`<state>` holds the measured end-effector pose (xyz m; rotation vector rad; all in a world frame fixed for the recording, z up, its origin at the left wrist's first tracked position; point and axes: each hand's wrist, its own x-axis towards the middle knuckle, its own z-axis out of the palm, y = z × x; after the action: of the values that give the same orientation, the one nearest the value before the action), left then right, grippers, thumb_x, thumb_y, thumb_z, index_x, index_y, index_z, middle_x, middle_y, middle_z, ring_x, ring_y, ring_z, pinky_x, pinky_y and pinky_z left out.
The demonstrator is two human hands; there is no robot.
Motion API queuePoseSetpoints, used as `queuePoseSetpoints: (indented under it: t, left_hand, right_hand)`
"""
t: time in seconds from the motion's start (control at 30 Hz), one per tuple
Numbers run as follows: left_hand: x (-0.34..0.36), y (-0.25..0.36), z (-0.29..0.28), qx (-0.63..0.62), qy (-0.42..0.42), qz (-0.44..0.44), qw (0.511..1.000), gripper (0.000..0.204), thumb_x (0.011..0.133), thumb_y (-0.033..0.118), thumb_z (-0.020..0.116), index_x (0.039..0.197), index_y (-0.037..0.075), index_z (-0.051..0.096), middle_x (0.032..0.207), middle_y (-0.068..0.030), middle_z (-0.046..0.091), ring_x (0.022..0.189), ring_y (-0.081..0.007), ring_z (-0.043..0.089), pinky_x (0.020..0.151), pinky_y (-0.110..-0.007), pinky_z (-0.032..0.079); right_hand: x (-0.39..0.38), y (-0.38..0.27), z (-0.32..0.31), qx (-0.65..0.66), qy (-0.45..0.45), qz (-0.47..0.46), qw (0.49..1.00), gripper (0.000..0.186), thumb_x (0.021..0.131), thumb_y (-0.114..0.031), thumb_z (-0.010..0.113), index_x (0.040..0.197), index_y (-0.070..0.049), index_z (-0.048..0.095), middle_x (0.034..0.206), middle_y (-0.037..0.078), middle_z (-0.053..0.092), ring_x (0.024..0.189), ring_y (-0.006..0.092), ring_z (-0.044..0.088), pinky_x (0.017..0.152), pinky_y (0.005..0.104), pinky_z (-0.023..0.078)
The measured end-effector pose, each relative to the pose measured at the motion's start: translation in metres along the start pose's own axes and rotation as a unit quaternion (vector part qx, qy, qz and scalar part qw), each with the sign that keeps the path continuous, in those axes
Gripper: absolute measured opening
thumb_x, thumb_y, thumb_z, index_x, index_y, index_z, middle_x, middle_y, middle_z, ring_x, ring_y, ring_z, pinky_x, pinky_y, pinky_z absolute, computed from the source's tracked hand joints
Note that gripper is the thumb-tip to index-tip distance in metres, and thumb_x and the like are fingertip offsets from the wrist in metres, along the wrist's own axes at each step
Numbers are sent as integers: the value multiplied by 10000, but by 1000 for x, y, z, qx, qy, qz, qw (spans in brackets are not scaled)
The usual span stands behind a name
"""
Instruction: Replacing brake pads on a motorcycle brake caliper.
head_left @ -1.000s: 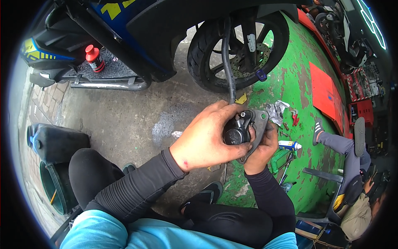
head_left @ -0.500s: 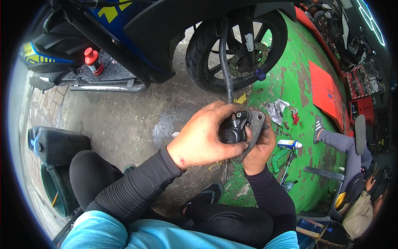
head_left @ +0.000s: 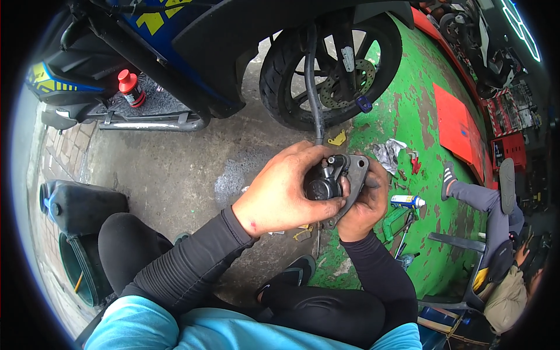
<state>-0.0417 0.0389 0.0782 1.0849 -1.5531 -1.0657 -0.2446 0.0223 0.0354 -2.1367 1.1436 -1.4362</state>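
Observation:
Between my two hands is a black brake caliper (head_left: 324, 187) on a grey metal bracket (head_left: 353, 184) with holes. My left hand (head_left: 275, 188) wraps round it from the left, thumb across its front. My right hand (head_left: 364, 211) grips it from the right and behind, partly hidden by the bracket. A grey hose (head_left: 312, 87) hangs behind the caliper, beside the motorbike's black front wheel (head_left: 277, 87) and drilled disc (head_left: 333, 93). A yellow brake pad (head_left: 337, 139) lies on the floor just above my hands.
A crumpled rag (head_left: 388, 151), spray can (head_left: 407, 202) and tools (head_left: 396, 233) lie on the green floor. Red bottle (head_left: 131, 90) stands on the motorbike's footboard. Black jerrycan (head_left: 84, 207) and bucket (head_left: 84, 265) are at left, a red panel (head_left: 452, 122) and seated person's legs (head_left: 478, 198) at right.
Both hands and the caliper have shifted slightly to the left in the picture, with the bracket turned a little. The grip is much the same.

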Motion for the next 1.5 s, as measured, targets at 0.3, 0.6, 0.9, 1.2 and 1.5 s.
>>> queuePoseSetpoints:
  t: [0.3, 0.6, 0.9, 1.2, 1.5]
  left_hand:
    - [0, -3, -1, 16, -15, -9, 1000, 641, 665, 250, 849, 1202, -42, 657, 1095, -182, 655, 1042, -323, 647, 945, -409, 515]
    - [1, -7, -2, 0, -14, 10, 1000, 642, 674, 236, 850, 1225, -33, 660, 1084, -169, 649, 1030, -298, 645, 939, -396, 515]
    - [1, -11, -1, -3, -14, 3, 1000, 646, 671, 265, 857, 1210, -34, 662, 1082, -180, 654, 1030, -318, 645, 942, -406, 510]
    - [1, -13, 0, -6, -1, 10, 1000, 647, 665, 271, 860, 1198, -39, 663, 1083, -185, 660, 1035, -319, 649, 949, -408, 509]
    - [-1, -18, 5, 0, 30, 26, 999, 642, 668, 308, 830, 1181, -43, 670, 1023, -205, 664, 967, -354, 656, 889, -428, 522]
  right_hand:
    - [-9, 9, 6, 56, 9, 36, 998, 272, 910, -89, 764, 1104, 21, 608, 1275, 132, 579, 1140, 236, 611, 970, 370, 508]
    - [-8, 6, 12, 79, -1, 73, 994, 421, 943, -204, 749, 1249, 30, 580, 1264, 95, 574, 1132, 200, 603, 985, 346, 497]
    - [-7, -1, 17, 126, 33, 99, 986, 228, 903, -72, 741, 1067, 17, 610, 1244, 141, 540, 1138, 248, 588, 971, 381, 498]
    - [-13, 4, 21, 48, 35, 76, 995, 299, 967, -192, 702, 1171, 0, 598, 1274, 97, 524, 1183, 213, 542, 1005, 365, 456]
    - [-21, 12, 33, 45, 53, 68, 995, 358, 1003, -283, 659, 1232, -20, 573, 1263, 103, 522, 1164, 219, 544, 1000, 387, 450]
